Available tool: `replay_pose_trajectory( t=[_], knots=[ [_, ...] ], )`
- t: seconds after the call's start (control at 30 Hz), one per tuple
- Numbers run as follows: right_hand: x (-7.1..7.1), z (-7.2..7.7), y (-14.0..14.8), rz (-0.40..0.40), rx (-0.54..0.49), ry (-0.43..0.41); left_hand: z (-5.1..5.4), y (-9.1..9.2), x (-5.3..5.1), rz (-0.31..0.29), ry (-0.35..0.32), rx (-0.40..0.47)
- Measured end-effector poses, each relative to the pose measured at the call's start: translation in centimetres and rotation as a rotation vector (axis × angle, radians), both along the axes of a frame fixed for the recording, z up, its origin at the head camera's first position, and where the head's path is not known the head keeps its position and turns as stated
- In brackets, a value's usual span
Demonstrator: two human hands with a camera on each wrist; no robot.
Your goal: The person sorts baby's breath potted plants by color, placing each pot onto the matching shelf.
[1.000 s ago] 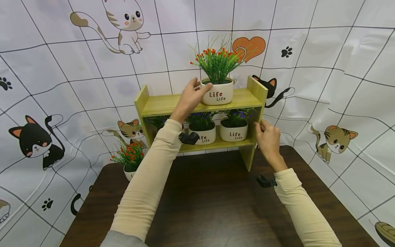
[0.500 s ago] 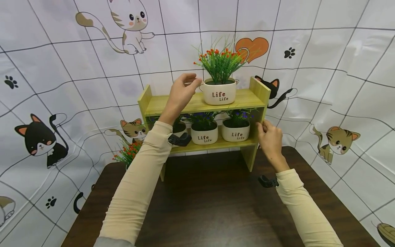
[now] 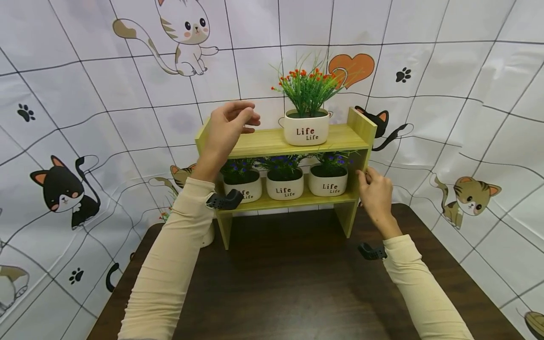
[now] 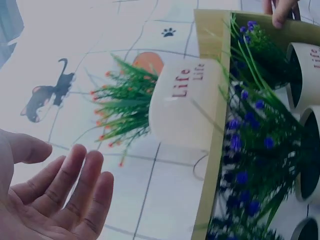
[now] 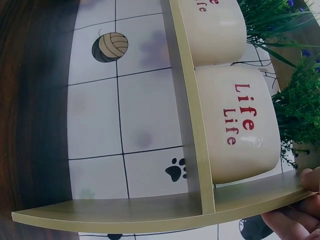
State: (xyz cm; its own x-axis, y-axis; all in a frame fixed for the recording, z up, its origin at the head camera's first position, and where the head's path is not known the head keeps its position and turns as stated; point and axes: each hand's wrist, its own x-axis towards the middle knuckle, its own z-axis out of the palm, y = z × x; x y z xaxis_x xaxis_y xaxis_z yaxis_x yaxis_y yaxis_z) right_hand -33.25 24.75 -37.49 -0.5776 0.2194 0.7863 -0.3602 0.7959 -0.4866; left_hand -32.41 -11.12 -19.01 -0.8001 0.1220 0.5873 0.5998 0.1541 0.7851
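Note:
On the top board of a light wooden two-tier shelf (image 3: 259,140) stands a white "Life" flowerpot (image 3: 307,131) with red-orange flowers. My left hand (image 3: 227,126) is in the air to the pot's left, apart from it and holding nothing; in the left wrist view its fingers (image 4: 90,192) are spread and relaxed. My right hand (image 3: 376,191) grips the shelf's right side panel, thumb and fingers on either side of its edge in the right wrist view. Three white pots with purple flowers, the right one (image 3: 328,184) nearest that hand, line the lower board.
Another white pot (image 3: 208,237) with red-orange flowers stands on the dark wooden table (image 3: 289,283) left of the shelf, mostly hidden by my left arm. A wall sheet (image 3: 246,71) with cat prints hangs close behind the shelf.
My left hand has let go of the red-orange flowerpot on the top board and moved away to the left. The right hand stays at the side panel. The view has shifted slightly.

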Motion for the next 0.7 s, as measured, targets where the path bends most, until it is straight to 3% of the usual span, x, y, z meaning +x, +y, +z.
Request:
replay_pose_trajectory(
  t=[0.33, 0.47, 0.7],
  knots=[
    [0.0, -0.2, 0.2, 0.005, -0.012, 0.031, -0.3, -4.6, 1.7, 0.024, 0.017, 0.088],
    [0.0, -0.2, 0.1, -0.003, -0.008, 0.03, -0.9, -6.5, 2.3, 0.033, 0.014, 0.124],
    [-0.1, -0.2, 0.0, -0.007, 0.017, 0.026, -2.3, -9.9, 3.7, 0.074, 0.006, 0.105]
  ],
)
